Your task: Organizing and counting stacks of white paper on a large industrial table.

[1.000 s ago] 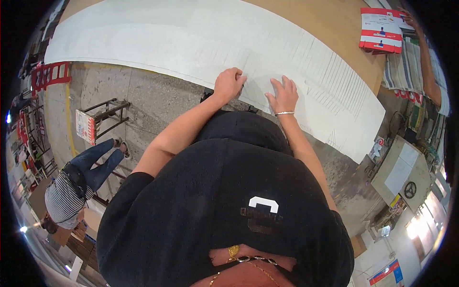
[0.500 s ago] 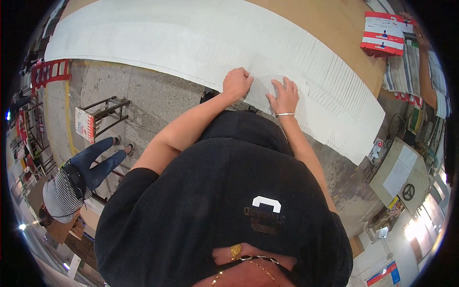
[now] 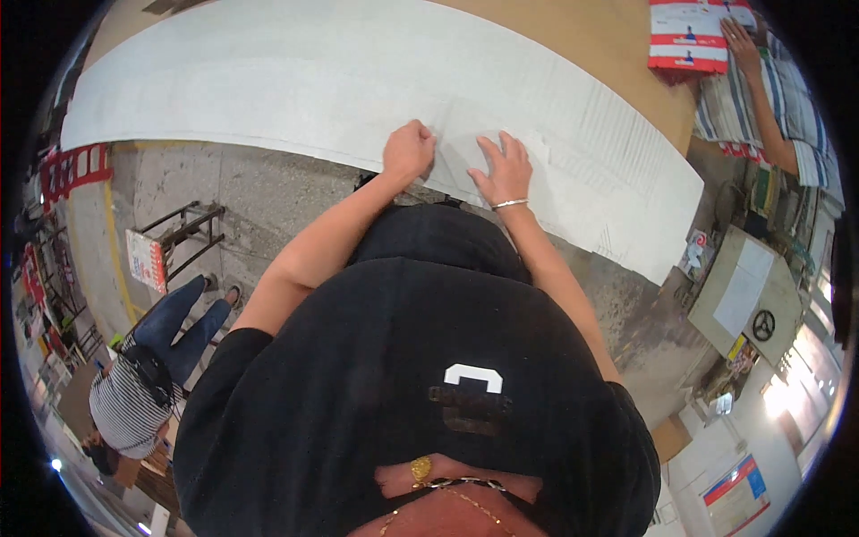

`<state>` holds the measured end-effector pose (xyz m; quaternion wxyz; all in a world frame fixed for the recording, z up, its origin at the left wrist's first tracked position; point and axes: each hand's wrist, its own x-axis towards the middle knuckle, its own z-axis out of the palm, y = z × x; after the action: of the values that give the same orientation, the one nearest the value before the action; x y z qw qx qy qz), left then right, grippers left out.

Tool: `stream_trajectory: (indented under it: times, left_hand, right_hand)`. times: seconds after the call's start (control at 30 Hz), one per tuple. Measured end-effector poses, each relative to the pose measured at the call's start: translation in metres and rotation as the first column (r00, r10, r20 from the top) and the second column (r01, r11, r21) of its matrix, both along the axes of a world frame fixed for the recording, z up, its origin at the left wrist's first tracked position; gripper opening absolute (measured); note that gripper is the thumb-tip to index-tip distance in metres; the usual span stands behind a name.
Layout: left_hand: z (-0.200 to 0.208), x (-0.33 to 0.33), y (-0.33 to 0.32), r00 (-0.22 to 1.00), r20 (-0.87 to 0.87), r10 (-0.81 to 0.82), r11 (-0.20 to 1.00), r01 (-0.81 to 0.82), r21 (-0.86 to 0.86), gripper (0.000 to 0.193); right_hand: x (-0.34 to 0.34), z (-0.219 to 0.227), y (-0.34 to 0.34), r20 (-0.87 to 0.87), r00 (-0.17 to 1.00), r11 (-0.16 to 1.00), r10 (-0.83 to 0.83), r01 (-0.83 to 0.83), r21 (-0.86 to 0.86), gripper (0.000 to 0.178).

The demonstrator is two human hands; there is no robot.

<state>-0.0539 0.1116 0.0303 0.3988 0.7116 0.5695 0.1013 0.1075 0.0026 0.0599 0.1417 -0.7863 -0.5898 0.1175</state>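
Observation:
A long white sheet, with rows of thin dark lines toward its right end, lies over a brown tabletop. My left hand rests near the sheet's near edge, its fingers curled closed; whatever may be in them is hidden. To its right, my right hand is on the sheet with thumb and fingers spread, holding nothing. A bangle circles the right wrist.
At the far right, another person's hand touches a red and white carton stack on the tabletop. A person in a striped top is at left, near a metal-framed stand. A machine with a handwheel stands at right.
The whole view has shifted a little, with the sheet and both my hands now further left. My hands keep nearly the same pose. The other person's hand shows more plainly against the cartons.

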Motion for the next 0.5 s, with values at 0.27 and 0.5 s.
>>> stream_trajectory:
  times: [0.27, 0.5]
  left_hand:
    - [0.036, -0.005, -0.014, 0.919, 0.027, -0.394, 0.841, 0.348, 0.415, 0.014]
    - [0.039, 0.008, -0.022, 0.773, -0.078, -0.630, 0.746, 0.630, 0.217, 0.023]
  right_hand:
    - [0.014, -0.005, -0.009, -0.186, 0.971, 0.985, -0.150, 0.164, 0.059, 0.047]
    - [0.022, -0.005, -0.013, -0.138, 0.990, 0.999, -0.038, 0.042, 0.028, 0.050]
